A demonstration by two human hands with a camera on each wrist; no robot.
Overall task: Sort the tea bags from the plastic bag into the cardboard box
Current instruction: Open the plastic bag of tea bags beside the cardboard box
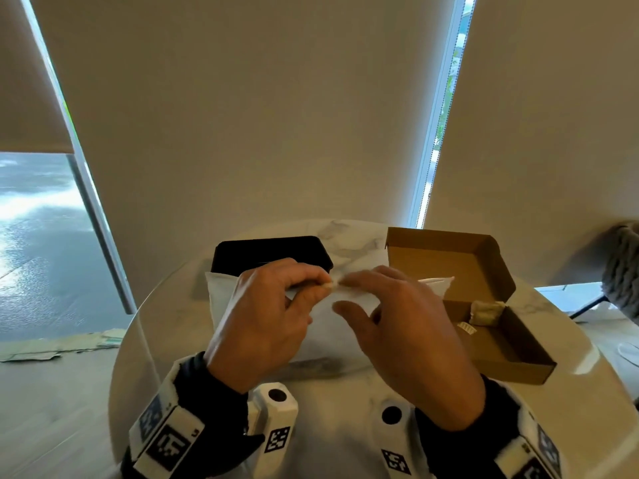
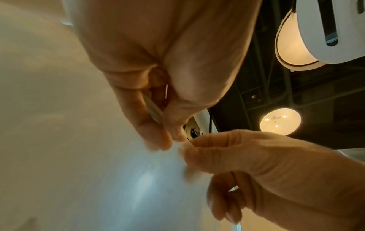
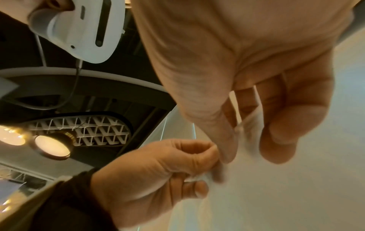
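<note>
A white plastic bag (image 1: 224, 299) lies on the round marble table (image 1: 345, 409), and both hands hover over it. My left hand (image 1: 321, 286) pinches the bag's upper edge between thumb and curled fingers. My right hand (image 1: 345, 292) meets it from the right and pinches the same edge beside it. The wrist views show the thin film (image 3: 276, 187) caught between the fingertips of the left hand (image 2: 169, 140) and the right hand (image 3: 237, 148). The open cardboard box (image 1: 518, 350) stands to the right, with one tea bag (image 1: 485, 312) and its paper tag (image 1: 466, 329) inside.
A black case (image 1: 273, 252) sits behind the plastic bag at the back left of the table. The box's lid (image 1: 442, 250) stands up behind it. A grey fuzzy object (image 1: 622, 267) is off the table at the far right.
</note>
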